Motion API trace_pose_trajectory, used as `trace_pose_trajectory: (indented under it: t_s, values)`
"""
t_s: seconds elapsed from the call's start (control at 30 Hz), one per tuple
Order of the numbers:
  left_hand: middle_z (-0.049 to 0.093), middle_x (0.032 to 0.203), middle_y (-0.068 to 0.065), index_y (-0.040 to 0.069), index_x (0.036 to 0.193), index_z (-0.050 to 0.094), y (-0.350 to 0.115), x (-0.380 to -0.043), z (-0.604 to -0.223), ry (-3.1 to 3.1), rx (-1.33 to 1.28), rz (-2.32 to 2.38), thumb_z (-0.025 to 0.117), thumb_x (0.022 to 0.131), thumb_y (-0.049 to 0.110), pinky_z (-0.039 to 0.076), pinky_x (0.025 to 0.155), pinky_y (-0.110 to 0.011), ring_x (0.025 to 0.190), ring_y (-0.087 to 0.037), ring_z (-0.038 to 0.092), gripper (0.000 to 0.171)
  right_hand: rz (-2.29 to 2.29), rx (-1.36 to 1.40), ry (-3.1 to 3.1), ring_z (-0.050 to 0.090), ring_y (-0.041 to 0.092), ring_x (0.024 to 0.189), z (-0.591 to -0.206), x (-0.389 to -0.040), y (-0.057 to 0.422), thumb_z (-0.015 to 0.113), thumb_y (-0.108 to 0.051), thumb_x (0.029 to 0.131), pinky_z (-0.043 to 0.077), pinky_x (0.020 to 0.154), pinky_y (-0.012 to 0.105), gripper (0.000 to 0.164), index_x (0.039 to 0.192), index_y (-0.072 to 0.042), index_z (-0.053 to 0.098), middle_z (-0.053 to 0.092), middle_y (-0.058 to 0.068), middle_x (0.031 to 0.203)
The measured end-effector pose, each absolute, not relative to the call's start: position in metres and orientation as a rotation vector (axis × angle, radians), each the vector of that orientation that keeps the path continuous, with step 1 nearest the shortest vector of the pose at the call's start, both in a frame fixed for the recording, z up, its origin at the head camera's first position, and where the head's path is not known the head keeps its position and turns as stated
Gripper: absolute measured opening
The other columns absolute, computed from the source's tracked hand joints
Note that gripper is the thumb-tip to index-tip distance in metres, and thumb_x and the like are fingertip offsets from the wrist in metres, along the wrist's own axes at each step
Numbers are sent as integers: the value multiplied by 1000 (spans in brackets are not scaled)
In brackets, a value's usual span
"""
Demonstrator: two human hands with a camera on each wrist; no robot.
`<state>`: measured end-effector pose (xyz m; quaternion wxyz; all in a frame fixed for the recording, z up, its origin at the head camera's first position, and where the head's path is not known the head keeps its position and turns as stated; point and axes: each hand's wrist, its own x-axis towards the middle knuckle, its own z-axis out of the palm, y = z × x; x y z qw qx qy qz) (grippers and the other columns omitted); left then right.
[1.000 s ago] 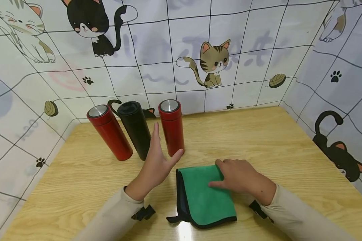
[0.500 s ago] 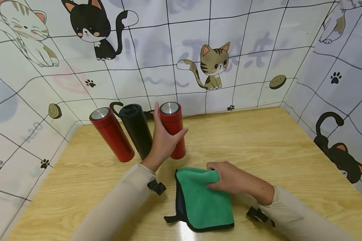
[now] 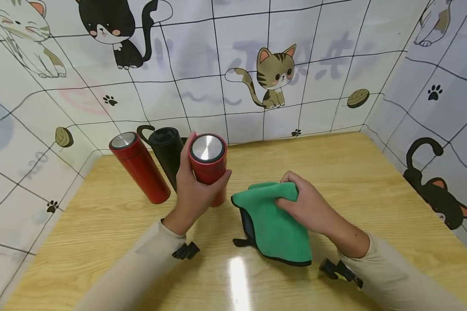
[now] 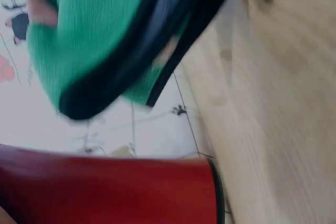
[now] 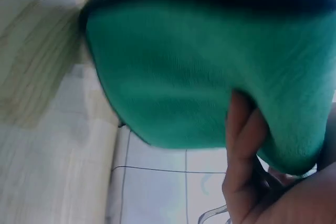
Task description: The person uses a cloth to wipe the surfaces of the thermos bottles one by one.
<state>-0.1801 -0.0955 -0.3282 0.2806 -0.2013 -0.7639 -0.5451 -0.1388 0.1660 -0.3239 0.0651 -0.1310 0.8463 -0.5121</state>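
Note:
My left hand [image 3: 192, 192] grips a red thermos bottle [image 3: 209, 170] with a silver-topped lid, fingers on its left side and thumb on its right. In the left wrist view the bottle [image 4: 115, 190] shows its dark-rimmed base raised a little off the table. My right hand [image 3: 309, 205] pinches a green cloth [image 3: 282, 233] with black edging near its upper edge; the cloth hangs folded in front of the hand. In the right wrist view the green cloth [image 5: 168, 77] covers much of the picture, with curled fingers [image 5: 244, 150] against it.
A second red thermos bottle [image 3: 142, 168] and a black bottle [image 3: 166, 151] stand at the back left, the black one partly hidden behind my left hand. Below lies a wood-grain table [image 3: 113, 242]. A white cat-patterned backdrop [image 3: 202, 56] rises behind and at both sides.
My left hand has reached forward, taken hold of the red thermos bottle and brought it slightly left and up. My right hand has gathered the green cloth's edge and lifted it off the table.

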Motion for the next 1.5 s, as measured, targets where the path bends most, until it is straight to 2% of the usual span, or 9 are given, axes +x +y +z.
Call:
trace_pose_trajectory:
  t_s: [0.3,0.53,0.77,0.9,1.0,1.1,1.13,1.3,1.5]
  values:
    - [55,139,-8,19,156,29,-84,-121,-334,-2054,-687,-1532,86,70,6,56,95,-36,121,-23,56,104,-1873,-288,2483,69,20,94,-310,-125,162,64,-24,98,58,78,36,31,114,-5,45,62,15,109]
    - [53,140,-8,18,156,27,-73,-100,-348,-2072,-757,-1717,84,73,2,56,96,-35,123,-23,56,102,-2061,-318,2377,68,14,105,-307,-106,152,63,-20,99,58,85,29,34,128,-8,50,66,2,118]
    - [53,139,-11,16,156,26,-73,-102,-352,-2047,-799,-1688,86,70,0,54,100,-34,124,-24,55,106,-2081,-334,2293,73,14,98,-306,-92,143,64,-15,97,61,81,33,35,130,-1,61,73,-7,111]
    - [53,140,-12,13,156,26,-71,-105,-352,-2032,-823,-1678,86,71,1,53,102,-34,125,-25,55,105,-2020,-587,2355,65,10,118,-312,-89,140,58,-9,100,58,89,28,39,139,-8,58,64,-3,136]
    - [54,139,-11,12,155,25,-70,-107,-351,-2045,-848,-1657,86,72,4,54,101,-36,124,-25,56,103,-1996,-772,2313,50,8,136,-317,-88,138,50,-4,103,52,99,25,48,149,-15,47,45,0,156]
    - [56,136,-10,11,153,25,-71,-109,-349,-2072,-862,-1599,86,72,8,54,100,-37,122,-25,59,101,-1967,-849,2263,40,6,144,-321,-88,136,47,-3,103,48,103,23,56,156,-19,35,32,0,164]
    - [56,136,-10,10,152,24,-72,-109,-348,-2080,-866,-1581,86,73,9,55,99,-38,121,-25,60,101,-1953,-864,2246,38,7,145,-322,-88,135,48,-3,103,47,105,23,59,157,-20,31,28,0,165]
    - [59,133,-11,8,151,24,-77,-111,-348,-2145,-884,-1470,87,73,13,57,97,-39,118,-25,62,100,-1911,-814,2136,51,11,136,-327,-88,132,56,-5,100,49,105,25,62,155,-18,32,42,7,156]
    - [62,130,-10,7,148,26,-84,-115,-349,-2213,-863,-1369,88,72,20,57,95,-37,115,-22,64,99,-1810,-769,2233,55,14,131,-336,-91,129,51,-12,104,50,103,28,51,153,-12,37,52,9,148]
